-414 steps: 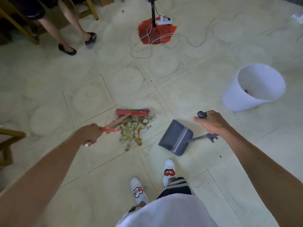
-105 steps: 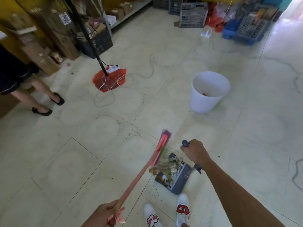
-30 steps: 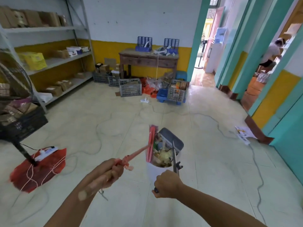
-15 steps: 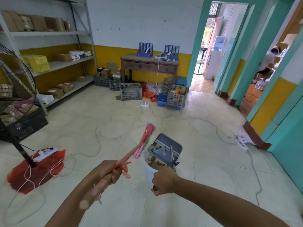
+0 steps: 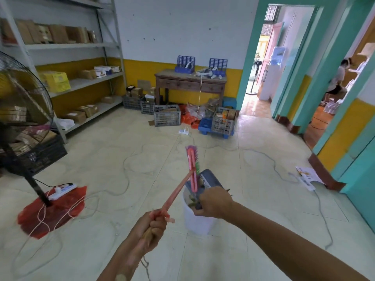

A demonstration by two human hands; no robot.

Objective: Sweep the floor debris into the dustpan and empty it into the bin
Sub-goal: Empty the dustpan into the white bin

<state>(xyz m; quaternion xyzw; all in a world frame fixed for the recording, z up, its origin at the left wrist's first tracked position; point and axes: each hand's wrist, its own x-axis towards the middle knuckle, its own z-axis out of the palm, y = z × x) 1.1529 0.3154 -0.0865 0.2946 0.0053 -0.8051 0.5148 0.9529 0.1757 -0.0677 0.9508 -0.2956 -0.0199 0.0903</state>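
My left hand [image 5: 151, 230] grips the pink broom [image 5: 178, 187] by its handle, and the brush head stands upright over the bin. The grey dustpan [image 5: 209, 179] is tipped steeply above the white bin [image 5: 197, 221], with my right hand [image 5: 214, 201] closed on its handle. A little debris [image 5: 191, 199] shows just inside the bin's rim, below the pan. The broom head touches or nearly touches the dustpan's left edge. Most of the bin's inside is hidden by my hand and the pan.
A standing fan [image 5: 22, 110] on a red mat [image 5: 52, 209] with a power strip is at the left. Cables [image 5: 125, 175] trail over the tiled floor. Shelves [image 5: 81, 82], crates [image 5: 167, 115] and a wooden table [image 5: 190, 83] line the far wall. A paper [image 5: 309, 176] lies by the right doorway.
The dustpan has tipped further over the bin and most debris has dropped out of it. The broom head swung upright against the pan. My right hand moved up over the bin's rim.
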